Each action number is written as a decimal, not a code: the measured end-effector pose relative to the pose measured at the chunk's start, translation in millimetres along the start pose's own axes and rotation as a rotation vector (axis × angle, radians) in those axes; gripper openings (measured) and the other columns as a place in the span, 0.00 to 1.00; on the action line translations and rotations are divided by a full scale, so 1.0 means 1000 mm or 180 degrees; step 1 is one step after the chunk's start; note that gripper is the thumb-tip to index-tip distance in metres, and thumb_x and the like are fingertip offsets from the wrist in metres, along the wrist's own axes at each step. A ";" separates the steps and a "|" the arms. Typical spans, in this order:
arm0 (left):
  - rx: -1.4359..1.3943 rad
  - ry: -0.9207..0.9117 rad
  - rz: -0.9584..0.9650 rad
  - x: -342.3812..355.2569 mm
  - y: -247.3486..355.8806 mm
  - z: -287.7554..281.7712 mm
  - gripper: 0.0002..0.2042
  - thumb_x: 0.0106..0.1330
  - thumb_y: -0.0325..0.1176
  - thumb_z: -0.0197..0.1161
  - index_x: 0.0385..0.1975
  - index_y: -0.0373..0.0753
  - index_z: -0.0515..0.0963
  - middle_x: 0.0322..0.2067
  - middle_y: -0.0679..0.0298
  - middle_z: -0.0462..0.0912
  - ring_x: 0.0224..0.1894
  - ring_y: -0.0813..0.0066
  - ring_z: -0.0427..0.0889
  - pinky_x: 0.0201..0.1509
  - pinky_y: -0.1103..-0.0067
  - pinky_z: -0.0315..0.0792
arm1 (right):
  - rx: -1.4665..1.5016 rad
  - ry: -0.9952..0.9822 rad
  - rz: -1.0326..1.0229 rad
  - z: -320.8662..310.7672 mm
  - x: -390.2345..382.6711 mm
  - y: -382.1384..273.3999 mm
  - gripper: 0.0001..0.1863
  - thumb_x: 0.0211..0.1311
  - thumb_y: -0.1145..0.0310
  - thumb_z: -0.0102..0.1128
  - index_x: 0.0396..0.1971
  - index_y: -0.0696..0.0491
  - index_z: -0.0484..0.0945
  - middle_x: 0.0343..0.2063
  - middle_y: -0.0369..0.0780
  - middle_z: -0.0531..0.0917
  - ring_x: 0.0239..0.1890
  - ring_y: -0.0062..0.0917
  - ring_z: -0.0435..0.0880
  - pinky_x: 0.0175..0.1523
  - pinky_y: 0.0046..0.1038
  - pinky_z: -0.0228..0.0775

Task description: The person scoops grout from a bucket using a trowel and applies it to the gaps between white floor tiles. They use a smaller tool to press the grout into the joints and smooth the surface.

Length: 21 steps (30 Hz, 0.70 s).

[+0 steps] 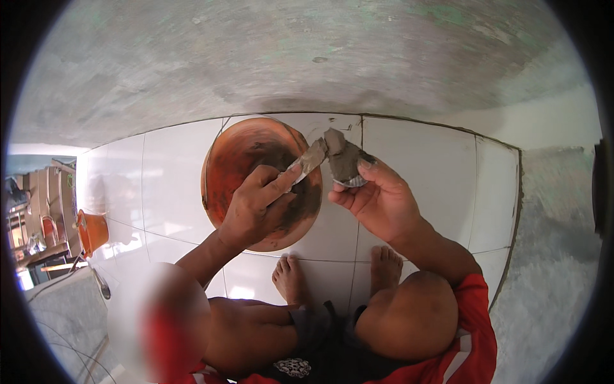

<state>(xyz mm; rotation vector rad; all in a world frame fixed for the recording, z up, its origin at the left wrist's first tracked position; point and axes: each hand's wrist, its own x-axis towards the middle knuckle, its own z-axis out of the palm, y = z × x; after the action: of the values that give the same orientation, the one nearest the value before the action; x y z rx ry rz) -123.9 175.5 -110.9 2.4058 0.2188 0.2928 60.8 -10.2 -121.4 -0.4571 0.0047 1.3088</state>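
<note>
My left hand [259,201] is closed on a narrow flat scraper [312,158] smeared with grey mortar, index finger laid along it. My right hand [382,195] pinches a small piece with a white ribbed edge [353,182]; its exact kind is hidden under a lump of wet grey mortar [345,163]. The scraper's tip meets the left side of that lump. Below and beside my left hand stands an orange bucket [212,214], its inside stained with grey-dark residue. My left hand and forearm cover part of its opening.
A bare grey plastered wall [307,70] rises beyond the white tile floor [422,166]. Another rough wall [550,224] stands at the right. My bare feet [291,278] are close behind the bucket. At far left are a smaller orange bucket [94,232] and a wooden rack [56,201].
</note>
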 end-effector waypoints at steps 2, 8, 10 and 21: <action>0.0215 0.0039 0.0092 0.000 -0.005 -0.005 0.28 0.60 0.23 0.69 0.63 0.42 0.76 0.40 0.55 0.77 0.38 0.59 0.80 0.42 0.69 0.78 | -0.0311 0.0081 -0.0116 0.001 -0.006 -0.017 0.15 0.72 0.68 0.55 0.53 0.59 0.75 0.42 0.41 0.85 0.44 0.29 0.85 0.53 0.39 0.80; 0.0668 0.1180 -0.0322 -0.021 -0.023 -0.057 0.23 0.69 0.23 0.62 0.64 0.33 0.71 0.50 0.53 0.80 0.44 0.65 0.80 0.48 0.71 0.76 | -0.2318 0.1276 -0.0110 0.008 -0.035 -0.097 0.17 0.67 0.71 0.60 0.53 0.61 0.75 0.42 0.40 0.84 0.42 0.27 0.85 0.51 0.36 0.81; 0.0555 0.1874 -0.0904 -0.035 -0.038 -0.067 0.23 0.72 0.24 0.60 0.67 0.35 0.70 0.52 0.59 0.79 0.42 0.77 0.76 0.45 0.80 0.73 | -0.3083 0.1654 0.0110 0.003 -0.049 -0.109 0.18 0.66 0.70 0.61 0.53 0.61 0.76 0.42 0.39 0.84 0.41 0.25 0.84 0.50 0.34 0.80; -0.1934 0.1404 -0.2783 -0.111 -0.117 -0.057 0.38 0.62 0.59 0.71 0.60 0.34 0.69 0.26 0.72 0.72 0.20 0.87 0.68 0.21 0.87 0.63 | -0.6932 0.1820 -0.1621 -0.156 0.043 -0.014 0.17 0.55 0.75 0.62 0.46 0.59 0.83 0.37 0.49 0.81 0.40 0.41 0.81 0.43 0.39 0.76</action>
<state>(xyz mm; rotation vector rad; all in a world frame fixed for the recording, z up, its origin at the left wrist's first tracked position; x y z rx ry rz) -254.6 272.2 -163.3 1.4445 1.1514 0.3938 124.2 -23.5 -270.1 -2.4113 -1.0555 0.1171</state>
